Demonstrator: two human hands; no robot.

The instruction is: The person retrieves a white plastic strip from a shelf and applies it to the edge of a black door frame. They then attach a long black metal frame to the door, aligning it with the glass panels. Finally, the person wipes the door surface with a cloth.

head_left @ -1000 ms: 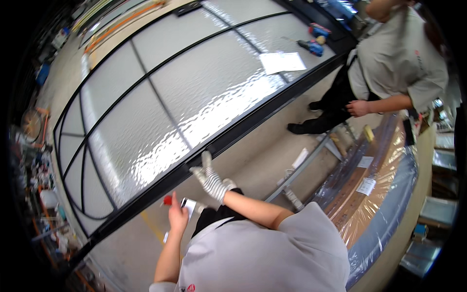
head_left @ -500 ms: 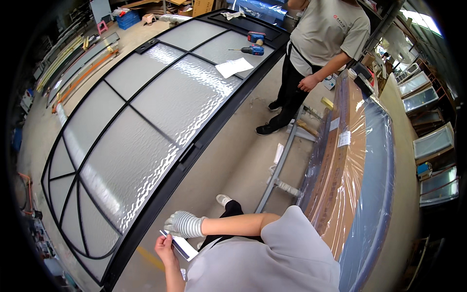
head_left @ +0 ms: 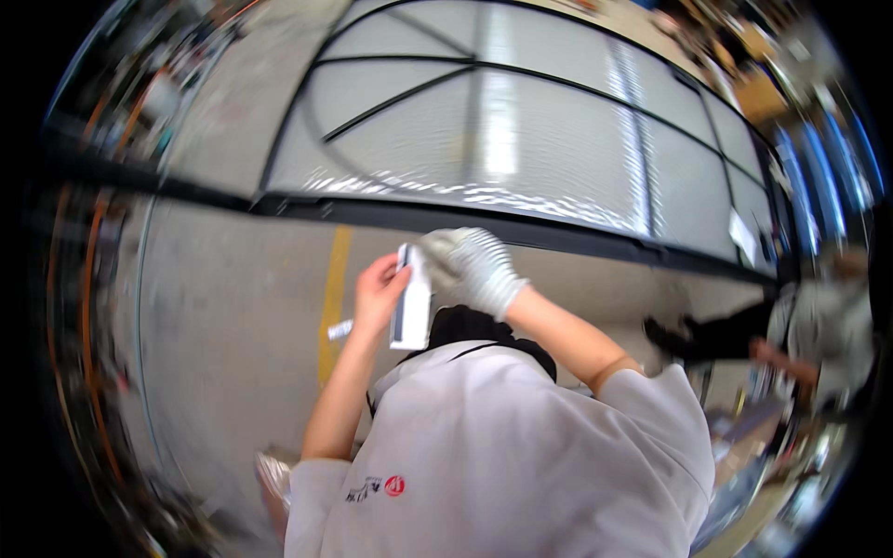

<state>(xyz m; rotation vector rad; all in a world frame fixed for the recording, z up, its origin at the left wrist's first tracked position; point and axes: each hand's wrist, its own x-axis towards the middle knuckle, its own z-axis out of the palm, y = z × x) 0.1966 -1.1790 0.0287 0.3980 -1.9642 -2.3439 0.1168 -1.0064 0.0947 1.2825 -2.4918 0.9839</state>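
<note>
- Glazed frame [head_left: 521,139]: a large arched panel of frosted, rippled glass set in dark bars lies flat ahead of me. Its straight lower rail runs across the view from left to right, and it rests level, I judge, so the whole face can be reached from the edge.
- Floor [head_left: 233,307]: grey concrete lies between me and the frame, with a yellow line [head_left: 333,298] painted on it just left of my hands.
- Co-worker [head_left: 819,325]: a second person in a pale shirt stands at the far right, well apart from me and blurred.
- My right hand [head_left: 474,270]: it wears a pale knit glove, is raised in front of my chest, and is curled over the top end of the packet, pinching it. The pinch looks like a grip for opening or peeling.
- My left hand [head_left: 379,296]: it is bare and closed on the packet's left edge, steadying it from the side.
- Packet [head_left: 411,302]: a small flat white piece with a dark stripe is held between both hands, above my chest and short of the frame's rail. Its long axis is close to upright, with the top end toward the frame and the lower end toward me.
- A small white scrap [head_left: 340,329] lies on the floor, just beside the yellow line.
</note>
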